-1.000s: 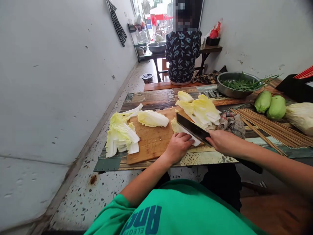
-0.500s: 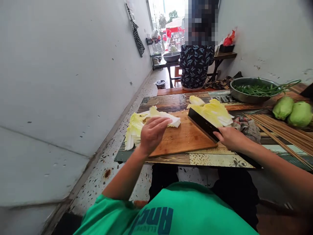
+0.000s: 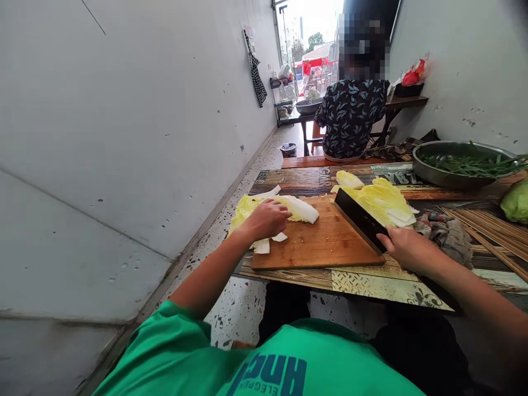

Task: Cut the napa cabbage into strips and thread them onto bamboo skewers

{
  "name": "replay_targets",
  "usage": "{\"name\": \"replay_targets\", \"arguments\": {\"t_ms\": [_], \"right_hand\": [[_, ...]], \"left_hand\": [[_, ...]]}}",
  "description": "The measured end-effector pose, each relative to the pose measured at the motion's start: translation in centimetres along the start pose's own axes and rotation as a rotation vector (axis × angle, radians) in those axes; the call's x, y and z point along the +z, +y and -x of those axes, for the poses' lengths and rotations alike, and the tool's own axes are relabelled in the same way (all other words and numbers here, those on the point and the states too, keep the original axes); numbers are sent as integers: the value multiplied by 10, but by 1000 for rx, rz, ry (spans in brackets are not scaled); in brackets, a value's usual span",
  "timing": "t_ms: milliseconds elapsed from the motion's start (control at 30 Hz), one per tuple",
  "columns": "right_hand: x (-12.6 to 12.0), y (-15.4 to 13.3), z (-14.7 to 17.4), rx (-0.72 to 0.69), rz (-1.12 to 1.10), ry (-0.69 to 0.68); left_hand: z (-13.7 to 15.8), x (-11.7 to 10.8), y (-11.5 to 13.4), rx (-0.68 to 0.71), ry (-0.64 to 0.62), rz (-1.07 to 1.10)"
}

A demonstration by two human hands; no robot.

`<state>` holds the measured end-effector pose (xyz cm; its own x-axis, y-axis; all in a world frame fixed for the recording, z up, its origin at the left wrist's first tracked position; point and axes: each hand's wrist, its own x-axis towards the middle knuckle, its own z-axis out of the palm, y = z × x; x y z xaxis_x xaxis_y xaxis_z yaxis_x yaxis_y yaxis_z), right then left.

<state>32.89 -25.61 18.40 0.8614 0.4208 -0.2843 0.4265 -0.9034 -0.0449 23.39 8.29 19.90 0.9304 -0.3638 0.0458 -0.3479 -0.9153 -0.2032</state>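
My right hand (image 3: 406,248) grips a dark cleaver (image 3: 358,219), its broad blade slanting across the right side of the wooden cutting board (image 3: 315,247). Palm down, my left hand (image 3: 268,221) is over the board's left end with its fingers bent and a little apart. Behind and beside it lie yellow-white napa cabbage leaves (image 3: 303,209); whether the fingertips touch them is hard to see. Small white cabbage pieces (image 3: 262,246) are under that hand. Past the blade, more cabbage leaves (image 3: 381,201) are piled on the table, a smaller leaf (image 3: 348,179) behind them.
On the right stand a metal bowl (image 3: 454,175) of green stalks, a crumpled cloth (image 3: 445,235), thin wooden sticks (image 3: 490,228) and a green vegetable (image 3: 515,201). A person (image 3: 352,121) sits beyond the table (image 3: 355,281), back turned. A white wall (image 3: 136,137) runs along the left.
The view has turned left, so everything sits further right. My left hand has come down from a raised, cupped pose to the leaves. My right hand keeps the cleaver at the board's right side.
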Motion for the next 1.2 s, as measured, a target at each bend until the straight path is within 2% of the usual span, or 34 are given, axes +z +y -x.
{"name": "replay_targets", "arguments": {"t_ms": [67, 167, 267, 333, 533, 833, 1067, 1200], "right_hand": [[3, -1, 2, -5, 33, 48], [7, -2, 6, -12, 40, 98], [9, -4, 12, 4, 27, 113], [10, -4, 14, 13, 2, 112], [15, -2, 19, -11, -66, 127], [12, 0, 18, 5, -115, 121], [17, 3, 17, 23, -126, 126], [17, 2, 17, 26, -124, 132]], "left_hand": [[-24, 4, 1, -12, 2, -37], [-57, 17, -3, -18, -98, -8], [-76, 26, -13, -14, -202, 76], [-82, 25, -21, 4, -223, 136], [-80, 10, -41, 77, -175, 336], [-83, 10, -41, 22, -277, 187], [-75, 3, -30, 98, -298, 2], [-67, 5, -28, 109, -280, 60]]}}
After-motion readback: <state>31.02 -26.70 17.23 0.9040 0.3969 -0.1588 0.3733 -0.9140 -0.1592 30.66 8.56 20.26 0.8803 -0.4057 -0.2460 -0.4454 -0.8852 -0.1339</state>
